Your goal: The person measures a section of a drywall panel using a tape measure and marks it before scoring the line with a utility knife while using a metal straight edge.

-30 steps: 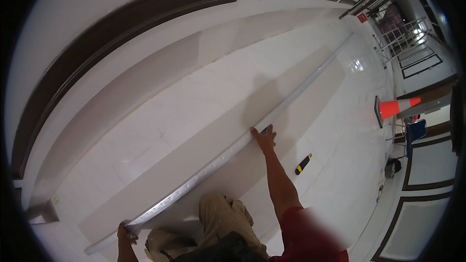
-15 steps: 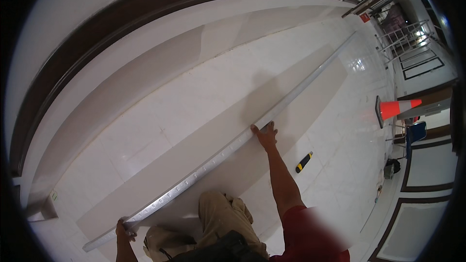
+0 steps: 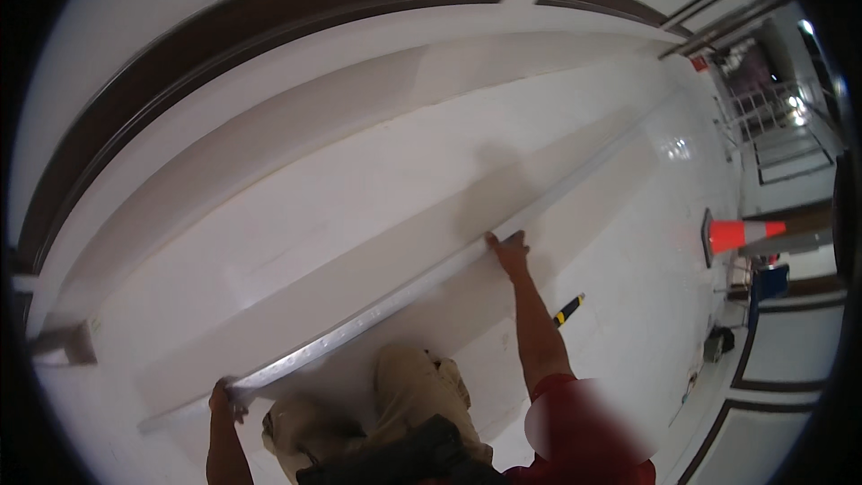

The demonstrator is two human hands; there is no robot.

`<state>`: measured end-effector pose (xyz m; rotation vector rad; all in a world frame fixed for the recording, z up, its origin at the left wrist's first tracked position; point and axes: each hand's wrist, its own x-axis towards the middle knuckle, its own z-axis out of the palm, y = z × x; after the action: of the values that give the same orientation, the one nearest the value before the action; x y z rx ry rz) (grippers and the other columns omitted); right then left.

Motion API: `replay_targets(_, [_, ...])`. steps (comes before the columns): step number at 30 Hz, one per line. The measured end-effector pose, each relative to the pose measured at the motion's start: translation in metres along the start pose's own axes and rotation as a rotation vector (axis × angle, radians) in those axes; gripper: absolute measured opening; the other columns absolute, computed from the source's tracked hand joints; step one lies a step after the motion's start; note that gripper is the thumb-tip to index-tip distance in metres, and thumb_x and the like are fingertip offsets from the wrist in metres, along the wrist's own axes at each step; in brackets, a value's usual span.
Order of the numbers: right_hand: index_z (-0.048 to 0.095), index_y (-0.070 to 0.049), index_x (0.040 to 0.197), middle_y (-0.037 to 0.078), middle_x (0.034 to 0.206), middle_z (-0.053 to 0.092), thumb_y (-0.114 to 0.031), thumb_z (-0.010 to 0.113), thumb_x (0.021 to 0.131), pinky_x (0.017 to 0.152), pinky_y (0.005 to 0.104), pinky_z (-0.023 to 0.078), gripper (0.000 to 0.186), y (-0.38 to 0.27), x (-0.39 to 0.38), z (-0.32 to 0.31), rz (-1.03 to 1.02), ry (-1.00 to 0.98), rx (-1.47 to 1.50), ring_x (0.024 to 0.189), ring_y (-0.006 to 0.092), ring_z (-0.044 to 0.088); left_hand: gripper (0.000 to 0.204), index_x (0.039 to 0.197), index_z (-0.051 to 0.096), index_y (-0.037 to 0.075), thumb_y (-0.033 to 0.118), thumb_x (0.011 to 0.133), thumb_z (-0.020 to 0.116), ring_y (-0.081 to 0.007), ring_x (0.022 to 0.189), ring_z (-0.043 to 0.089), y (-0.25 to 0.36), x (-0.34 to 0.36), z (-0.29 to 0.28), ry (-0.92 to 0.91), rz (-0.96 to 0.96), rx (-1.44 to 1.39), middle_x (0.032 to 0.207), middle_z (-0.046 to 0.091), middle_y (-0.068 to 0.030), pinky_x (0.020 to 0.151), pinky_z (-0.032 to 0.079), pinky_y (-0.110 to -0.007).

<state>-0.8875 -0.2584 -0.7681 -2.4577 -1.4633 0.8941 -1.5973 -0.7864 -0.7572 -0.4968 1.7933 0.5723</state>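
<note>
A long silver metal strip (image 3: 359,321), dimpled along its near stretch, runs diagonally over a pale board (image 3: 296,305) on the white tiled floor. My left hand (image 3: 226,400) grips the strip near its lower-left end. Farther along, my right hand (image 3: 509,251) has its thumb and fingers around the same strip. A yellow-and-black utility knife (image 3: 569,308) lies to the right, partly hidden by my right forearm. My khaki-clad knees (image 3: 409,377) are just below the strip. The picture is somewhat blurred.
A panelled wall (image 3: 269,31) with a pale skirting curves along the far side. To the right stand an orange cone (image 3: 738,235), a blue chair (image 3: 770,280) and a metal frame (image 3: 759,112). A dark bag (image 3: 718,343) lies by the right wall.
My view has swung, blurring the picture and shifting the upper and right surroundings downward. Both hands stay on the strip, with no clear change in their grip.
</note>
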Motion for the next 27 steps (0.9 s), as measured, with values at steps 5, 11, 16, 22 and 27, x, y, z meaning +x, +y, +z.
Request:
replay_targets(5, [0.036,-0.017,0.157,0.015,0.149,0.051,-0.030,0.034,0.107,0.118,0.0613,0.022,0.052,0.032,0.047,-0.003,-0.648,-0.360,-0.544,0.141,0.0353,0.040,0.029,0.108,0.065,0.009,0.034,0.095,0.065,-0.0227,0.081,0.065,-0.013,-0.009,0.030,0.216,0.163,-0.138,0.099,0.065,-0.0107,0.060,0.056,-0.044])
replay_targets(11, [0.029,0.007,0.151,0.021,0.151,0.043,-0.066,0.065,0.089,0.114,0.0481,0.036,0.102,-0.002,0.066,-0.039,-0.021,-0.354,0.087,0.136,0.0340,0.045,0.107,0.145,0.020,-0.012,0.043,0.073,0.077,-0.0469,0.132,0.044,0.022,-0.045,0.087,0.700,-0.115,-0.401,0.155,0.019,-0.0323,0.109,0.043,-0.048])
replay_targets(16, [0.024,-0.017,0.161,0.012,0.165,0.024,-0.088,0.052,0.078,0.111,0.0730,0.015,0.113,-0.029,0.053,-0.053,0.015,-0.537,0.064,0.151,0.0351,0.021,0.110,0.151,0.013,-0.010,0.052,0.079,0.070,-0.0606,0.142,0.025,0.042,-0.075,0.095,0.694,-0.204,-0.276,0.161,0.007,-0.0366,0.115,0.031,-0.060])
replay_targets(22, [0.021,-0.024,0.162,0.010,0.167,0.018,-0.090,0.053,0.075,0.109,0.0749,0.014,0.114,-0.038,0.051,-0.058,0.162,-0.518,0.001,0.152,0.0400,0.015,0.113,0.150,0.014,-0.011,0.058,0.080,0.070,-0.0577,0.147,0.016,0.034,-0.065,0.081,0.679,-0.223,-0.334,0.161,0.007,-0.0363,0.116,0.029,-0.061])
replay_targets(27, [0.020,-0.024,0.162,0.011,0.166,0.020,-0.089,0.058,0.072,0.109,0.0744,0.016,0.117,-0.032,0.054,-0.058,0.145,-0.482,0.026,0.151,0.0409,0.016,0.105,0.143,0.030,-0.011,0.050,0.075,0.081,-0.0423,0.133,0.044,0.025,-0.042,0.038,0.964,-0.060,-0.296,0.147,0.034,-0.0280,0.103,0.049,-0.050])
